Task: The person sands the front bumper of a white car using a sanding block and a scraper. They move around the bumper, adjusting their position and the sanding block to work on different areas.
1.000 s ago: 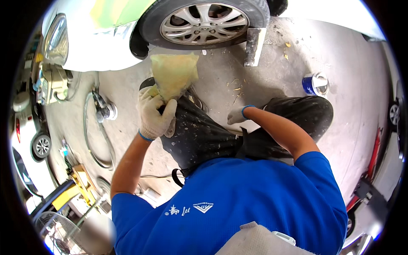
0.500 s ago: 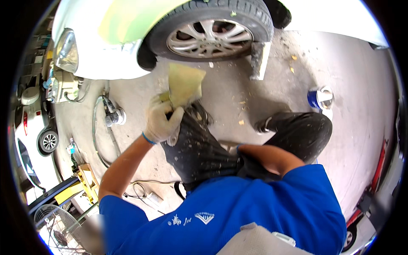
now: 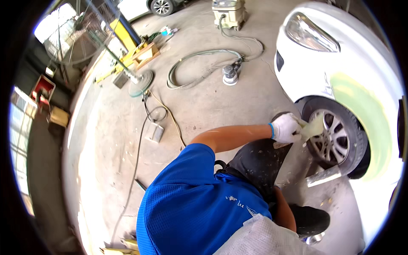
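A white car (image 3: 340,55) stands on the concrete floor, a pale green patch (image 3: 365,110) on its fender above the front wheel (image 3: 335,138). Just off its nose lies a round sander (image 3: 230,75) with a coiled hose (image 3: 191,63); farther from the car stands a yellow lift post (image 3: 125,38).

Concrete floor (image 3: 212,97) bears hose (image 3: 193,63), sander (image 3: 230,75).

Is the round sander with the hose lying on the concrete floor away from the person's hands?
Yes, the round grey sander lies on the concrete floor, apart from the gloved left hand holding a yellowish sheet.
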`<state>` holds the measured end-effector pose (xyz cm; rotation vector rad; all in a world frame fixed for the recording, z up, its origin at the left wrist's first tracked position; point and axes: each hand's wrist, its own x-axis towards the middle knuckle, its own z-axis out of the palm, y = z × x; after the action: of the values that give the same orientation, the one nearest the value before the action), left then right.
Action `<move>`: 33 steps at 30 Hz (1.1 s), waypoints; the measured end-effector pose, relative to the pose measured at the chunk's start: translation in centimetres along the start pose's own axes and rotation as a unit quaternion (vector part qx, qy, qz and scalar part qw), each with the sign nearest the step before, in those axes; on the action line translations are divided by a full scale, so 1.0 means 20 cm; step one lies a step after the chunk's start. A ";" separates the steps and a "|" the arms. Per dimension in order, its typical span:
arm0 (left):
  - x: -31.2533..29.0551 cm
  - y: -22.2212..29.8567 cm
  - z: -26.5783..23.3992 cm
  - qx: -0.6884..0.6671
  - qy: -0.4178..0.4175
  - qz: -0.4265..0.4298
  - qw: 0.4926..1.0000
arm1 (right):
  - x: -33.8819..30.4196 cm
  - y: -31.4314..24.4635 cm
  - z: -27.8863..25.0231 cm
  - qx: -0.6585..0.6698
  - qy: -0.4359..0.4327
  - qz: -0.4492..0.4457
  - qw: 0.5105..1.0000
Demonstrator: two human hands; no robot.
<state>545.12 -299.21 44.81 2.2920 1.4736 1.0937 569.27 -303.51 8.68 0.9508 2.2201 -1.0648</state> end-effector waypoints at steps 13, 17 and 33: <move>-0.15 -0.10 -0.08 0.057 0.018 -0.034 0.998 | -0.10 -0.18 -0.32 -0.026 0.221 -0.067 0.973; -0.03 -0.07 0.00 0.042 0.036 -0.087 0.995 | -0.57 -0.32 -0.80 0.150 0.392 -0.036 0.907; -0.14 0.56 0.22 -0.466 -0.169 -0.316 0.809 | -1.37 -0.76 -1.04 0.696 0.467 -0.196 0.508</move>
<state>555.34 -305.94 46.27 1.1050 1.0441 0.8389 572.30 -303.67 46.18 1.9872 1.7408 -3.4742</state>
